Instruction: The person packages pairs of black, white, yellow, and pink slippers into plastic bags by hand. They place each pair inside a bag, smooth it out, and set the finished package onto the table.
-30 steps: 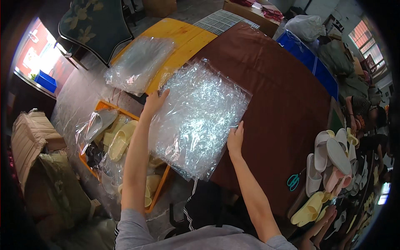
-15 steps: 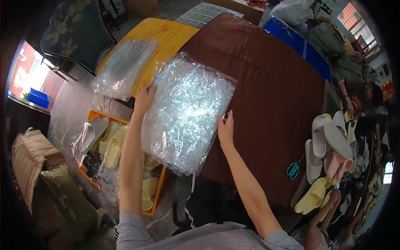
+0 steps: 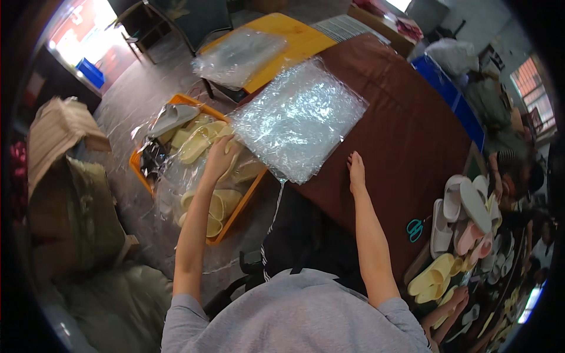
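The left hand reaches into the orange crate, fingers loosely spread on a yellow slipper. The right hand lies flat, fingers released, on the brown table beside the clear plastic bags.

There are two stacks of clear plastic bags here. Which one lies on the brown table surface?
The larger stack of clear bags, just ahead of the right hand. The smaller stack lies farther off on the yellow board.
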